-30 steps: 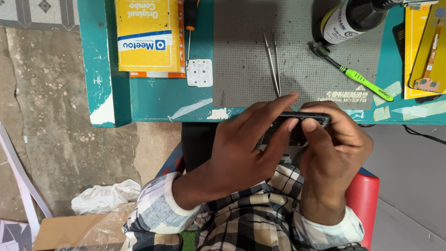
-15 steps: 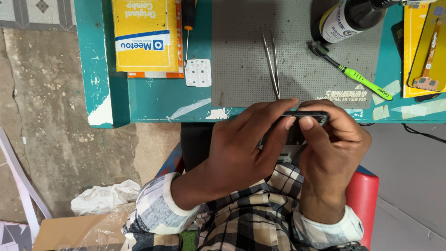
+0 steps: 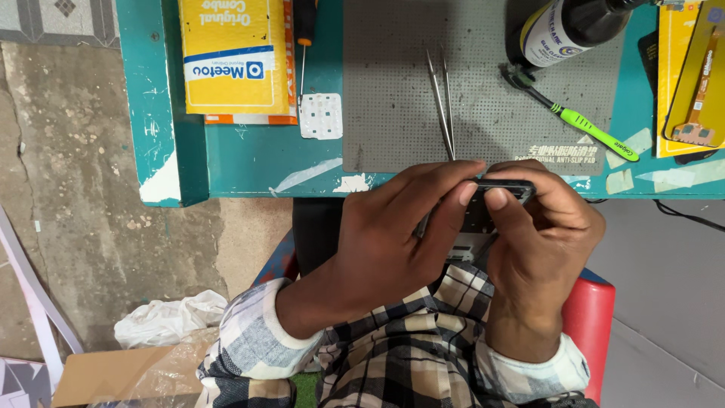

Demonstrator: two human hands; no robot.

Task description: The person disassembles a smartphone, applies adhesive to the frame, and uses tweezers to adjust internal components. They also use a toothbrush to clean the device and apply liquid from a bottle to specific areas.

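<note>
Just below the teal table edge (image 3: 249, 181), in the head view, both hands meet over the lap: the left hand (image 3: 385, 234) and right hand (image 3: 540, 234) are closed around a dark phone frame (image 3: 495, 198), fingers curled over its top rim, thumbs pressing its inner face. Right above the grip, a pair of tweezers (image 3: 440, 102) lies on the grey anti-slip mat (image 3: 393, 83). Up and to the right of the hands sit a green toothbrush (image 3: 581, 121) and a dark bottle (image 3: 563, 26); up and left, a yellow padded envelope (image 3: 234, 53)
</note>
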